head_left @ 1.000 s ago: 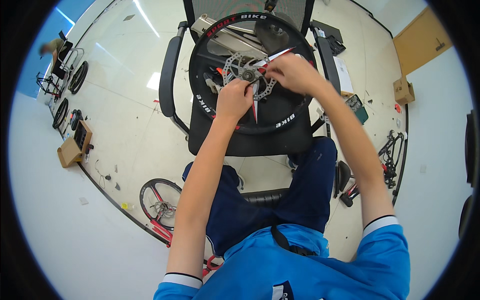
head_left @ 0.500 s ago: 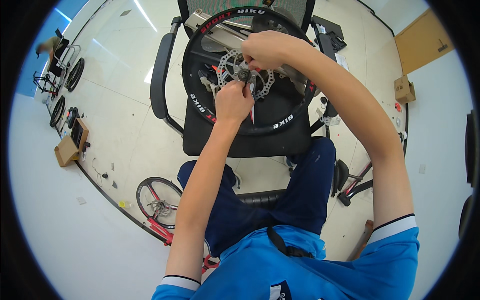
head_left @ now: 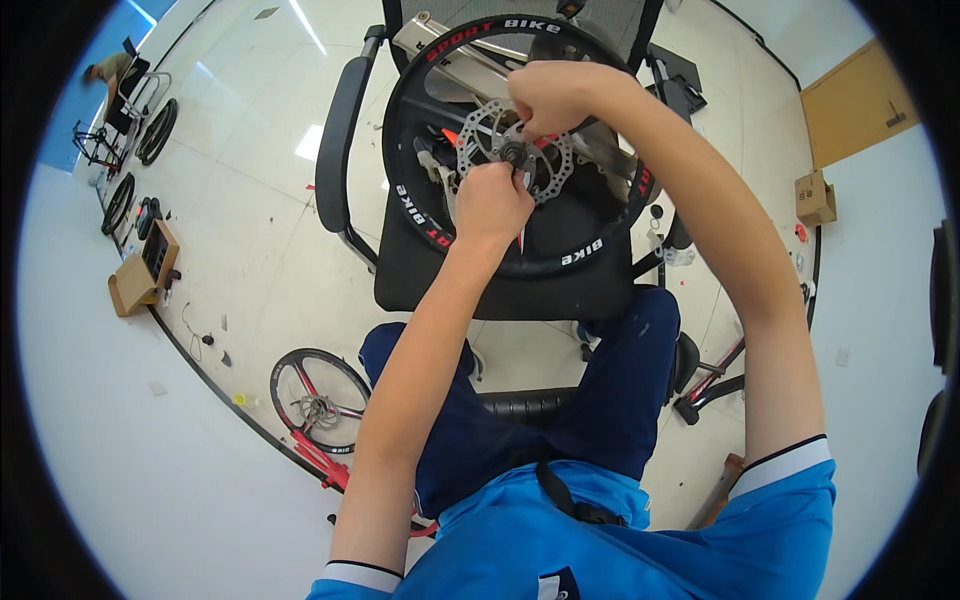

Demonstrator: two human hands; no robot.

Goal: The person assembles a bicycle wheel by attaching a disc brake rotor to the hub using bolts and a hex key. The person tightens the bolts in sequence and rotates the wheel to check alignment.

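Note:
A black bicycle wheel [head_left: 397, 130] with red and white lettering on its rim lies flat on the seat of an office chair [head_left: 400, 275]. At its centre are a silver brake disc [head_left: 556, 181] with cut-outs and a dark hub axle end [head_left: 513, 153]. My left hand [head_left: 492, 207] is closed right beside the axle on the near side, its fingertips against the hub. Bent over the disc's far side, my right hand [head_left: 552, 97] is closed too, with its fingertips pointing down at the hub. Whatever either hand pinches is hidden by the fingers.
Silver frame or fork parts [head_left: 465, 68] lie under the wheel. Chair armrests [head_left: 340, 145] flank it. On the floor are a red bike with a wheel [head_left: 320, 400], an opened carton [head_left: 130, 285] and a cardboard box [head_left: 815, 198]. A person [head_left: 112, 72] is at the far left.
The whole view has shifted a little, so chair and wheel appear farther right. Both hands stay at the hub, with only slight finger movement.

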